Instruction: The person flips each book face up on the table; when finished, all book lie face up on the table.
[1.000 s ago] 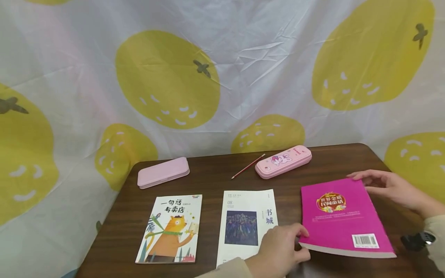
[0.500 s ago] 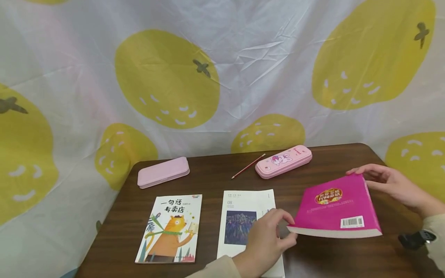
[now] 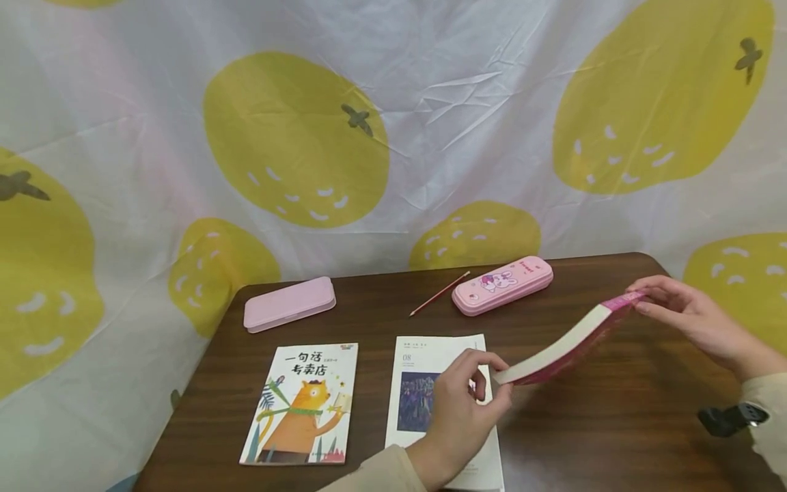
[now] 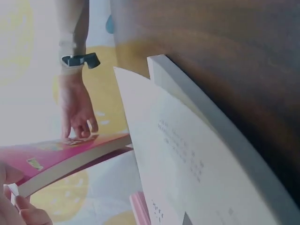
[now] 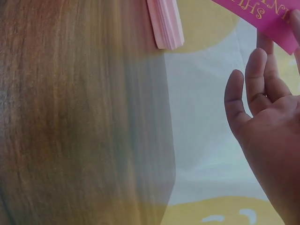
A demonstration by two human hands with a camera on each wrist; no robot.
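Note:
A magenta paperback book (image 3: pixel 556 352) is held off the table between both hands, seen nearly edge-on, its pale page edges facing the head camera. My left hand (image 3: pixel 461 410) pinches its near left corner between thumb and fingers. At the far right corner my right hand (image 3: pixel 691 321) pinches it, and this end is higher. The left wrist view shows the book (image 4: pixel 70 157) slightly bent. Only one magenta corner (image 5: pixel 276 23) shows in the right wrist view. Beneath my left hand lies a white book (image 3: pixel 408 403) with a dark picture, partly covered by that hand.
To the left lies a picture book (image 3: pixel 301 403) with an orange cat. Along the back of the brown table (image 3: pixel 369 307) are a plain pink case (image 3: pixel 289 304), a red pencil (image 3: pixel 439 294) and a pink rabbit pencil case (image 3: pixel 501 285). A lemon-print curtain (image 3: pixel 406 137) hangs behind.
The magenta book has been lifted from the table and tilted, so its cover has turned from the head view to its edge. My left hand has moved up and left with it.

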